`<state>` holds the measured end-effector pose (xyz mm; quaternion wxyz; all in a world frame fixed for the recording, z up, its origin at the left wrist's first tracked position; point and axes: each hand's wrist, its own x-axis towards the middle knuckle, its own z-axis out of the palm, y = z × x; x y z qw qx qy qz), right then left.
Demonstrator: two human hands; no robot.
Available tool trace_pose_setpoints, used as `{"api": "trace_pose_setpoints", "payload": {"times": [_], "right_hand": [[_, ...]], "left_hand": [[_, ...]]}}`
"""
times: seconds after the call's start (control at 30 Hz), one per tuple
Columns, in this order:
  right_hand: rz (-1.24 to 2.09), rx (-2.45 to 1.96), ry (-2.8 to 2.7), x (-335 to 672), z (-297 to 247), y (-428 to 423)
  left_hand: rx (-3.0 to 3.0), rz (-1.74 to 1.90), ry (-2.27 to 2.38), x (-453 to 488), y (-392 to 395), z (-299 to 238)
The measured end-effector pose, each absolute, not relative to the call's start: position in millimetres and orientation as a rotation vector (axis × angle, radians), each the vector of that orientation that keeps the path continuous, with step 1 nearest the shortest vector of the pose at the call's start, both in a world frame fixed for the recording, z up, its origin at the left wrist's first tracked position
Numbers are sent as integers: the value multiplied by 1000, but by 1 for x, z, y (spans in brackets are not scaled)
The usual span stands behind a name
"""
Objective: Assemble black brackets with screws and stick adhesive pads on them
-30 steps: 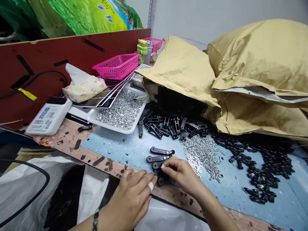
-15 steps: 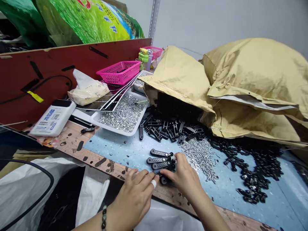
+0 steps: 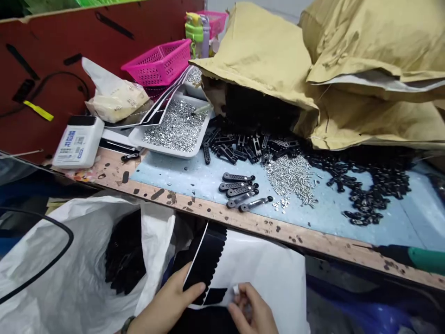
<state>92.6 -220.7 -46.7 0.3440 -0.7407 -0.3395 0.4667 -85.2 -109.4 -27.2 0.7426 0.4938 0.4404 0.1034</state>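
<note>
Below the table edge, a glossy white sheet [image 3: 264,260] with black scalloped bands lies over my lap. My left hand [image 3: 174,297] grips its left side, thumb on top and the other fingers underneath. Close to the sheet's lower edge, my right hand [image 3: 253,308] has its fingers curled together, with a white wrap on one fingertip. Whatever it may pinch is hidden. On the table above lie several black link-shaped parts [image 3: 239,191] in a loose fan, apart from both hands. Small metal washers [image 3: 281,204] are scattered beside them.
Metal pins [image 3: 294,178] and black parts [image 3: 368,190] lie heaped behind, under brown paper sacks [image 3: 264,55]. A white tray [image 3: 189,153] holds small metal pieces. An open white sack [image 3: 86,250] stands left. A green-handled tool [image 3: 424,260] rests at the right edge.
Both hands have left the black parts and come down below the table edge, the left one onto the white sheet. The parts stay on the table. My view has tilted downward.
</note>
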Motion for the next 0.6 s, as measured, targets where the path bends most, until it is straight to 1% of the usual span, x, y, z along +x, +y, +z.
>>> {"api": "trace_pose_setpoints", "payload": {"times": [0.13,0.27,0.37,0.43,0.53,0.6], "right_hand": [[1188,-1926,-764,74,-42,-215],[1212,-1797,-741,76,-34,-209],[1265,-1833,-678,97,-31,-214],[1216,-1898,-632,114,-27,-216],[939,-1939,-762,130,-17,-202],[695,-1916,-1020,128,-10,-183]], "left_hand": [[664,178,803,-62,-112,-2],[636,243,767,-54,-119,-10],[854,291,904,-65,-112,-24],[1108,405,1045,-81,-105,-28],[1539,602,1254,-99,-101,-19],[1704,566,1185,-98,-100,-5]]}}
